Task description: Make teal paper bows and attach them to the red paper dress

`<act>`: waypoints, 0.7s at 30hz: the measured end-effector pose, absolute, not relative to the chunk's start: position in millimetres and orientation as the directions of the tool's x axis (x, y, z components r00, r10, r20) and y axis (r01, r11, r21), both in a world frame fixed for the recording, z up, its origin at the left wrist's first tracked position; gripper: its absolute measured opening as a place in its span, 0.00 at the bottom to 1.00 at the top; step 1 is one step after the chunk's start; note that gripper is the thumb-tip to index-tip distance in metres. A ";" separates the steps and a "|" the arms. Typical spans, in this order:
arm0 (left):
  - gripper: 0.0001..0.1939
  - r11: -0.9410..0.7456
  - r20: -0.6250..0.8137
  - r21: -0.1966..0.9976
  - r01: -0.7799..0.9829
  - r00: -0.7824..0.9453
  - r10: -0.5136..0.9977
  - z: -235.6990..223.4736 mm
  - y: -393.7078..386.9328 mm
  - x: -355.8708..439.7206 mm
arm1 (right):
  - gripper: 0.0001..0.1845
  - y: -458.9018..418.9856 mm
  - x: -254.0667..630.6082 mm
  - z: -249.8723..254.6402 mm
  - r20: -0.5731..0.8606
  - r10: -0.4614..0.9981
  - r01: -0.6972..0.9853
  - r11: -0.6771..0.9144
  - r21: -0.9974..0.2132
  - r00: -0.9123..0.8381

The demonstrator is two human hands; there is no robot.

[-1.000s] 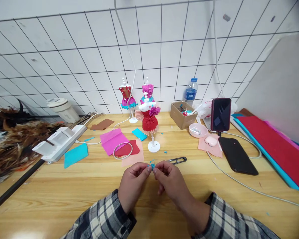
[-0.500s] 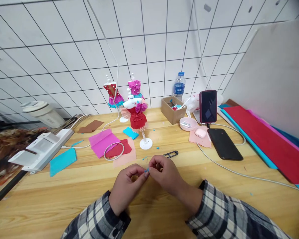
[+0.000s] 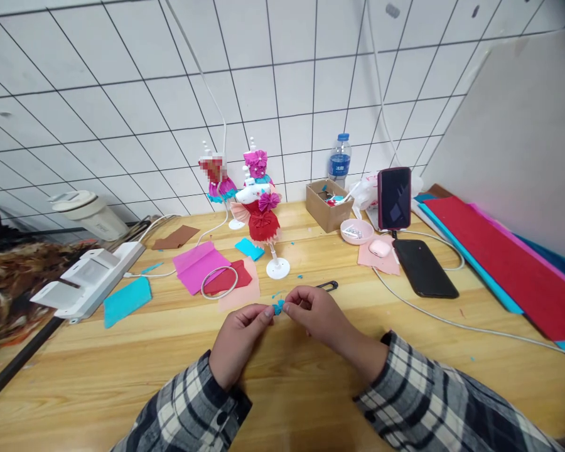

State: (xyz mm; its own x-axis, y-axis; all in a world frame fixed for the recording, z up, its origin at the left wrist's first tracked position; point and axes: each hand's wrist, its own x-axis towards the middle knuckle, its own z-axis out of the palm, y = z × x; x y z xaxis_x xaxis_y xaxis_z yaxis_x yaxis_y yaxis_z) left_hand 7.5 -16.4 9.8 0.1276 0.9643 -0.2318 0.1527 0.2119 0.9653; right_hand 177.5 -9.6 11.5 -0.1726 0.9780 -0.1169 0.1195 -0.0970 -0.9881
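Between my fingertips is a small gathered piece of blue crepe paper (image 3: 279, 307). My left hand (image 3: 245, 333) pinches its left side, and my right hand (image 3: 316, 312) pinches the right side. Just beyond my right hand lies a black thread snipper (image 3: 328, 285), partly hidden by the fingers. Past my hands stands a miniature dress form (image 3: 264, 220) in a red paper dress with a magenta flower, upright on a white round base (image 3: 277, 269). Two more dressed forms, one in magenta (image 3: 255, 164) and one in red and purple (image 3: 222, 189), are behind it.
Left of centre lie magenta paper (image 3: 200, 260), red paper (image 3: 245, 279) with a coiled white cable, and blue paper (image 3: 128, 301). To the right are a cardboard box (image 3: 327, 212), a pink dish (image 3: 356, 232), a black phone (image 3: 424, 269) and long paper sheets (image 3: 494, 263).
The fingertips have parted slightly, so more of the blue paper piece shows, now fanned out. Both hands have risen a little in view, and the view itself has shifted slightly.
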 end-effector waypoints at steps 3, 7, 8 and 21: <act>0.15 0.189 -0.218 0.962 0.196 0.139 0.966 7.8 -13.3 4.1 | 0.06 -5.5 183.6 11.2 -0.094 0.976 0.170 -0.060 -0.984 -0.195; 0.15 -0.051 -0.007 0.882 0.468 0.122 0.992 17.6 1.1 -13.5 | 0.07 -1.0 195.7 6.6 -0.113 0.965 0.440 0.003 -0.898 -0.236; 0.15 -0.131 0.061 0.823 0.554 0.142 0.988 21.9 6.6 -22.3 | 0.07 -0.1 198.5 5.2 -0.119 0.964 0.512 0.019 -0.859 -0.236; 0.17 -0.313 0.159 0.072 0.947 0.299 0.941 4.4 56.8 -141.2 | 0.08 2.6 215.0 9.0 -0.096 0.985 0.849 0.072 -0.524 -0.143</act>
